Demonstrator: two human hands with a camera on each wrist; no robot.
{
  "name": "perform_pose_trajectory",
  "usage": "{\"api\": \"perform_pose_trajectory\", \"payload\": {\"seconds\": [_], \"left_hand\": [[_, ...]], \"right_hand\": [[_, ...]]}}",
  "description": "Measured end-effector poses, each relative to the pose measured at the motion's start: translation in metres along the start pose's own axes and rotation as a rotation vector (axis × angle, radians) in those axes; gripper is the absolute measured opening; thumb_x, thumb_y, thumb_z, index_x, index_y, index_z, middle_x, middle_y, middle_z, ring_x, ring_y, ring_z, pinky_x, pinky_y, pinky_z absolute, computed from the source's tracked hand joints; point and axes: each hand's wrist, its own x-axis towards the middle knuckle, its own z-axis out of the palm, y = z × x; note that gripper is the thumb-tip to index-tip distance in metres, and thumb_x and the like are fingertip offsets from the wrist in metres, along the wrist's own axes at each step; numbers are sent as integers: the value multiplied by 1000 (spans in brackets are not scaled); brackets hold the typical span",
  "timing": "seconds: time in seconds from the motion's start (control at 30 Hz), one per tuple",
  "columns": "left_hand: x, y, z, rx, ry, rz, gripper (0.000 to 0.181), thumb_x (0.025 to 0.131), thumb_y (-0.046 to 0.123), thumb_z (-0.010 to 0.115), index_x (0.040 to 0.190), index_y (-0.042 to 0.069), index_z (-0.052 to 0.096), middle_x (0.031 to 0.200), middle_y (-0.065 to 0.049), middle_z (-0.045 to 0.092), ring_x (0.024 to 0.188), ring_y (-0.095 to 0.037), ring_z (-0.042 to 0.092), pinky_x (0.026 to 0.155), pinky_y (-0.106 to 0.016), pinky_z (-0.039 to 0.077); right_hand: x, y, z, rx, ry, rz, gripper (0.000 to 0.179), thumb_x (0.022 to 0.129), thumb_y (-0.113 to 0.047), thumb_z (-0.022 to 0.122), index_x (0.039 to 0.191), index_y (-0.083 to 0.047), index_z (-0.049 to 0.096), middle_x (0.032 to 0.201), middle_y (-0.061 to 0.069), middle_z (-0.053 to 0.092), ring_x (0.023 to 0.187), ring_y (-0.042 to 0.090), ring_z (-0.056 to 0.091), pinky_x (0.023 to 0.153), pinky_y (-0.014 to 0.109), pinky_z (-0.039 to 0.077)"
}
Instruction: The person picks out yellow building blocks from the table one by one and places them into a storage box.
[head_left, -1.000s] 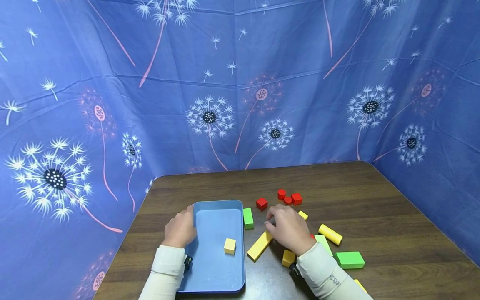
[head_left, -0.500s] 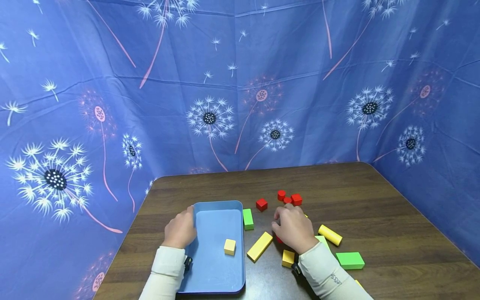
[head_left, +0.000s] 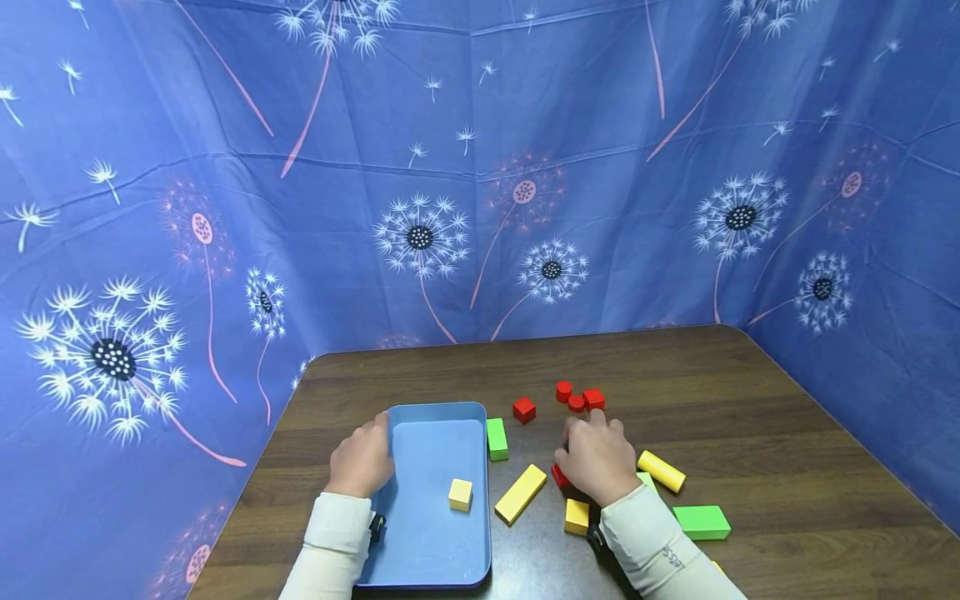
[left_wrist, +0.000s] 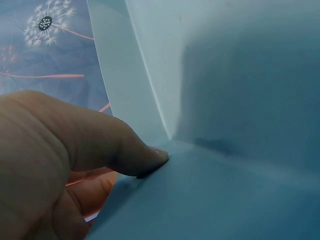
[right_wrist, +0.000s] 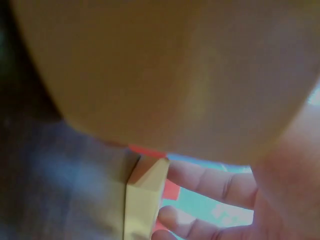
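Your left grip [head_left: 362, 458] pinches the rim of the blue tray [head_left: 420, 542], thumb inside; a pale yellow cube [head_left: 461, 495] sits within, right of that grip. Your right grip [head_left: 597, 460] has fingertips at a yellow block [right_wrist: 140, 210]; whether it is held, you cannot tell. Red blocks [head_left: 593, 399] lie just beyond.

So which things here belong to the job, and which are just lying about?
In the job, seemingly: left hand, gripping the blue tray; yellow cube inside it; right hand, near a yellow block.

Just lying about, apparently: red pieces; green blocks; yellow cylinder; long yellow block.
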Motion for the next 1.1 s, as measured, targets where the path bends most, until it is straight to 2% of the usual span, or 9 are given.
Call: {"api": "perform_pose_trajectory", "payload": {"seconds": [0.27,0.67,0.87,1.1], "left_hand": [[0,0,1,2,1,-2,62,84,2,74,143,-4,54,116,-23,73,85,-39,73,65,-56,57],[0,1,-1,6,-3,-6,61,84,2,72,142,-4,55,116,-23,73,86,-41,73,63,-56,56],[-1,0,0,-1,-6,-8,62,84,2,73,142,-5,55,116,-24,73,85,-40,74,63,-55,57],[0,0,1,4,2,-2,62,84,3,74,143,-4,54,118,-24,72,88,-41,74,66,-56,58]], "right_hand": [[2,1,5,48,-22,14,11,81,-21,78,85,-13,72,104,19,58,93,40,49,59,45,49],[5,3,9,3,24,-30,9,81,-17,77,73,-19,73,99,16,61,82,36,49,64,44,46],[4,2,9,14,23,-38,6,78,-13,77,77,-15,72,98,15,59,83,35,49,70,44,45],[3,1,9,24,27,-42,17,76,-10,80,91,-10,72,101,17,55,87,36,48,72,44,44]]}}
